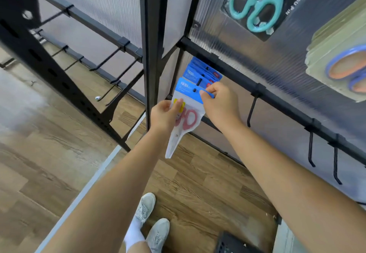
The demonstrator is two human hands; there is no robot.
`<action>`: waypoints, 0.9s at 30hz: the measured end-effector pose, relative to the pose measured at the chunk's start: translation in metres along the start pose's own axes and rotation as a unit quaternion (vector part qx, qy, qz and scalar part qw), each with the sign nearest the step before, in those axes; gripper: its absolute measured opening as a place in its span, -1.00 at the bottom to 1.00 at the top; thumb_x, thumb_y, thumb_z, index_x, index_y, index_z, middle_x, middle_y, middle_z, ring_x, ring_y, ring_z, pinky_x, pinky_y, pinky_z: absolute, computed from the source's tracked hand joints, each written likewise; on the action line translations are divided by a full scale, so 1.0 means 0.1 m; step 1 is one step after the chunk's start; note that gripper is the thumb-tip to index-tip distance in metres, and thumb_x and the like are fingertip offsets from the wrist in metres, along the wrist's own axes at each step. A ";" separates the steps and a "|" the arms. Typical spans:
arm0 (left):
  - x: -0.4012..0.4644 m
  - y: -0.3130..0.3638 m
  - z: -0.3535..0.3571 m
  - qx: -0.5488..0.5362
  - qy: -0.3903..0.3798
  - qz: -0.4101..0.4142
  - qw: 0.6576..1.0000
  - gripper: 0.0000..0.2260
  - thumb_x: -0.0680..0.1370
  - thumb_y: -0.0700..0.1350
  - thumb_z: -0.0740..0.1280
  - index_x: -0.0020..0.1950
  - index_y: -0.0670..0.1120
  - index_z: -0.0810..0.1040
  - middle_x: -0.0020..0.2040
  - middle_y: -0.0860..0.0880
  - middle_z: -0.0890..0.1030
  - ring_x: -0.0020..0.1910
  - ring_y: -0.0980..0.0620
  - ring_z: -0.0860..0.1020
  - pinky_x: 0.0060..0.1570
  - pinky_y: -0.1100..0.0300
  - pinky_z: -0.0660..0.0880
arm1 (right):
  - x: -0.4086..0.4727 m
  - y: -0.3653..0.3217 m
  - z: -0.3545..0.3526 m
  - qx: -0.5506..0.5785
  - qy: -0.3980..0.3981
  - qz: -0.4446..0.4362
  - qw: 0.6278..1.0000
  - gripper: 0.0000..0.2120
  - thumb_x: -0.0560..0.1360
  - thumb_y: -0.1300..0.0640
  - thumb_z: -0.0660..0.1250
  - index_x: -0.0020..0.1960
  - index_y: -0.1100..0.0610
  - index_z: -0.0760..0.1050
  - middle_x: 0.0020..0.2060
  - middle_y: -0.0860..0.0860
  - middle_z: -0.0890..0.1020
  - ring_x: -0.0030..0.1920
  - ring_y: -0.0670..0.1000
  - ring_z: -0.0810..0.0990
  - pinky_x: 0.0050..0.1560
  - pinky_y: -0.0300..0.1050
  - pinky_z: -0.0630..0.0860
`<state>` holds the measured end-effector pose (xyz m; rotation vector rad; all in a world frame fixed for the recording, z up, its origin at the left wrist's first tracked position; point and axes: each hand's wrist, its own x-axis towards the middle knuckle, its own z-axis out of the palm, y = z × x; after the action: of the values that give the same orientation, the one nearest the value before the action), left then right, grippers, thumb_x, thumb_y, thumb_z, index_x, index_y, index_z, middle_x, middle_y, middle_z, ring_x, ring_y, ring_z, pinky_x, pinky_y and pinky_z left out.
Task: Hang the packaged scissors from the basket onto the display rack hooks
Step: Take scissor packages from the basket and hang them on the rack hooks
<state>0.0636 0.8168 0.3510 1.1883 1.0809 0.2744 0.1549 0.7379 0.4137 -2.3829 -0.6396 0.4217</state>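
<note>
I hold a packaged pair of red-handled scissors [185, 120] in both hands. My left hand [165, 117] has its grip on the pack's left edge, thumb pressed over the yellow label [179, 105] on the front and the other fingers curled behind. My right hand [218, 102] pinches the blue header card [188, 90] at its upper right corner, fingers closed tight on the card. Just above my right grip, the black hook [199, 82] pokes through a row of the same blue-headed packs [204, 72] already hanging from the rack's crossbar [237, 74]; my pack's header sits right at the hook's tip. To the right of my grip, bare hooks [250, 112] hang from the same bar. Far below my hands, at the bottom edge, lies a corner of the black basket [229, 242].
</note>
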 end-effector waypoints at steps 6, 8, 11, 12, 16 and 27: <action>0.19 0.06 0.10 0.029 -0.001 0.004 1.000 -0.71 0.55 0.04 0.31 0.06 -0.17 0.52 -0.25 0.04 0.55 -0.32 0.17 0.53 -0.51 0.44 0.41 | 0.12 0.03 -0.01 -0.009 0.022 -0.020 1.000 -0.89 0.56 0.16 0.27 -0.11 0.16 0.42 -0.18 0.01 0.53 -0.03 0.05 0.59 -0.08 0.04 0.57; 0.27 0.11 0.14 0.040 -0.010 0.005 0.999 -0.72 0.56 0.04 0.31 0.06 -0.18 0.53 -0.25 0.04 0.55 -0.32 0.18 0.53 -0.50 0.43 0.41 | 0.17 0.05 -0.03 -0.030 0.042 -0.039 0.998 -0.83 0.55 0.15 0.28 -0.16 0.23 0.44 -0.23 0.06 0.58 -0.11 0.08 0.60 -0.12 0.03 0.54; 0.39 0.19 0.19 0.059 -0.016 0.003 0.998 -0.68 0.55 0.06 0.31 0.11 -0.18 0.52 -0.15 -0.02 0.58 -0.14 0.04 0.59 -0.27 0.29 0.47 | 0.24 0.07 -0.07 -0.065 0.069 -0.056 0.994 -0.75 0.54 0.12 0.30 -0.15 0.32 0.53 -0.25 0.15 0.64 -0.21 0.07 0.59 -0.32 -0.12 0.45; 0.41 0.21 0.21 0.063 -0.014 -0.001 0.998 -0.66 0.55 0.07 0.31 0.14 -0.18 0.51 -0.09 -0.04 0.57 -0.08 0.00 0.59 -0.19 0.22 0.48 | 0.26 0.08 -0.08 -0.077 0.074 -0.058 0.993 -0.75 0.54 0.10 0.31 -0.13 0.30 0.54 -0.23 0.14 0.65 -0.20 0.05 0.59 -0.38 -0.19 0.40; 0.42 0.29 0.28 0.146 -0.004 0.016 0.989 -0.65 0.59 0.07 0.23 0.22 -0.16 0.46 0.00 -0.05 0.52 -0.07 0.04 0.48 -0.11 0.18 0.38 | 0.25 0.10 -0.11 -0.086 0.066 -0.059 0.992 -0.78 0.56 0.09 0.29 -0.07 0.27 0.52 -0.11 0.16 0.65 -0.03 0.09 0.63 -0.47 -0.48 0.33; -0.31 0.00 0.15 0.542 -0.029 0.204 0.815 -0.68 0.64 -0.04 0.09 0.27 -0.23 0.38 0.24 -0.19 0.45 0.24 -0.17 0.39 0.12 0.03 0.33 | -0.52 0.26 -0.44 -0.291 0.015 -0.106 0.951 -0.62 0.63 0.03 0.07 0.34 0.21 0.38 0.28 0.13 0.49 0.28 0.10 0.44 0.14 -0.07 0.38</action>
<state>0.0598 0.7869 0.3669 2.4533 0.8967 -0.1008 0.1394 0.6705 0.4371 -2.8141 -1.1189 0.1034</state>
